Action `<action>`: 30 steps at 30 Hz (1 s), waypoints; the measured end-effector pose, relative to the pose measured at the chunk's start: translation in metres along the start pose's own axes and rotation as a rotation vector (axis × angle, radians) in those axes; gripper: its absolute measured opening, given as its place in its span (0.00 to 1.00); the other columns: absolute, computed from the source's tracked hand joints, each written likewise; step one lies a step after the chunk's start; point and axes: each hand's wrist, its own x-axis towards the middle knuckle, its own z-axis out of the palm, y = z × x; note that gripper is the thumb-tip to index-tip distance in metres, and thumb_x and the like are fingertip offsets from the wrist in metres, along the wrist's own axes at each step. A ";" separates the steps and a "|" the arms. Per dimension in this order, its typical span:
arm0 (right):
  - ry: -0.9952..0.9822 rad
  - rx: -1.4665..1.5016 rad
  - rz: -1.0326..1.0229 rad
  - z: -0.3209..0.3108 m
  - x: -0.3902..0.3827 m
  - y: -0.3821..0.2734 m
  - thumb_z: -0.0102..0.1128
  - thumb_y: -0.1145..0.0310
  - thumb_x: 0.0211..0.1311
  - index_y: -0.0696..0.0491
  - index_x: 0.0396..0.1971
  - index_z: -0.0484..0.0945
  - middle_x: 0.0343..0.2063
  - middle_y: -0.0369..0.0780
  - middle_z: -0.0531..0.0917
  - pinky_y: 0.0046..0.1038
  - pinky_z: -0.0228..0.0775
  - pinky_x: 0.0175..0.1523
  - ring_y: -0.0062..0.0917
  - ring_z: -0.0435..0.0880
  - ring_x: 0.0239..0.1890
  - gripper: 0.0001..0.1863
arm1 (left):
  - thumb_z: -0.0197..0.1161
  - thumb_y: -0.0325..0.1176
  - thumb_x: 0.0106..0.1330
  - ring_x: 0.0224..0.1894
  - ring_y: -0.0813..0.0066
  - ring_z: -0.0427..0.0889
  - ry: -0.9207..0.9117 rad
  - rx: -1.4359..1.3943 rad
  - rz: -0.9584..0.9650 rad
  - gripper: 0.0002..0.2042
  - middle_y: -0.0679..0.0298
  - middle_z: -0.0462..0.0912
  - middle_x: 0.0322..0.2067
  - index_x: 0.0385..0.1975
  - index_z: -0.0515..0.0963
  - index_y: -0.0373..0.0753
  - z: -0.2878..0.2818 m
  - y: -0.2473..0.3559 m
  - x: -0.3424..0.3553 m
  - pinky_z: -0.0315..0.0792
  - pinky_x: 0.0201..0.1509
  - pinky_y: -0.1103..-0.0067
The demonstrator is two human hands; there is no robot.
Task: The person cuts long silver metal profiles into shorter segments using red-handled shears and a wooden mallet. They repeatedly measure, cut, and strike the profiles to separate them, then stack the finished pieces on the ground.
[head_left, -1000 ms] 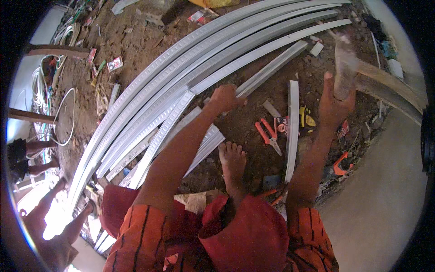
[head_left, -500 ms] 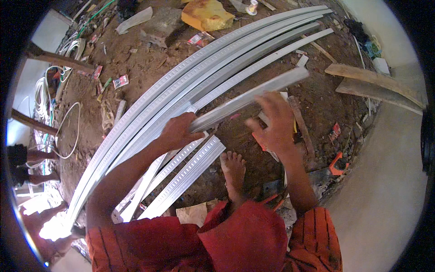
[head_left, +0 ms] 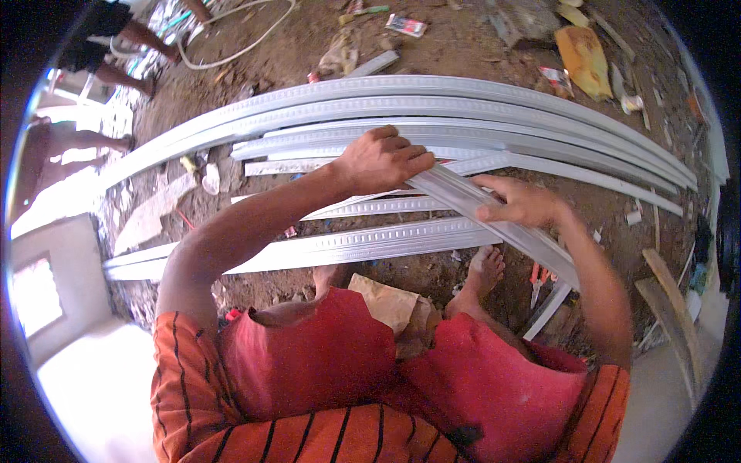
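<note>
A short grey metal channel (head_left: pixel 454 190) slants in front of me, its far end up to the left and its near end down to the right. My left hand (head_left: pixel 386 160) is closed around the upper end. Farther down the piece, my right hand (head_left: pixel 529 202) grips it, thumb on one side and fingers on the other. Beneath and beyond it, several long metal channels (head_left: pixel 401 86) with slotted faces lie side by side on the dirt. Closer to my bare feet rests a wider slotted metal strip (head_left: pixel 363 248).
Orange-handled pliers (head_left: pixel 536 284) lie right of my foot. Brown paper (head_left: pixel 386 302) lies between my legs. Wooden planks (head_left: pixel 665 309) are at the right, a yellow lump (head_left: pixel 584 63) at the far right. Another person's legs (head_left: pixel 147 38) and a pale hose (head_left: pixel 231 58) show at upper left.
My view has swung to the left. The held channel has turned from rising rightward to sloping down to the right. My right hand, open and off it before, has closed on it.
</note>
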 end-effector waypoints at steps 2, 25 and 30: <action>-0.231 0.417 0.221 -0.007 0.025 -0.028 0.51 0.35 0.54 0.57 0.56 0.65 0.36 0.48 0.81 0.38 0.72 0.46 0.36 0.82 0.38 0.42 | 0.63 0.43 0.50 0.37 0.73 0.81 0.176 0.010 0.009 0.19 0.72 0.79 0.35 0.42 0.72 0.47 0.004 -0.004 -0.014 0.74 0.40 0.74; -0.100 0.031 0.415 0.076 0.113 0.008 0.47 0.37 0.59 0.57 0.51 0.69 0.24 0.35 0.75 0.20 0.66 0.23 0.15 0.72 0.21 0.36 | 0.62 0.28 0.51 0.44 0.65 0.78 0.834 -0.203 -2.260 0.24 0.50 0.78 0.42 0.50 0.68 0.30 0.031 -0.018 -0.492 0.70 0.49 0.75; 0.003 0.027 0.399 0.085 0.104 0.010 0.48 0.34 0.57 0.60 0.51 0.68 0.24 0.37 0.76 0.21 0.66 0.24 0.15 0.73 0.21 0.41 | 0.61 0.28 0.49 0.39 0.65 0.79 0.767 -0.196 -2.322 0.21 0.52 0.80 0.39 0.46 0.73 0.32 0.057 0.000 -0.481 0.73 0.46 0.75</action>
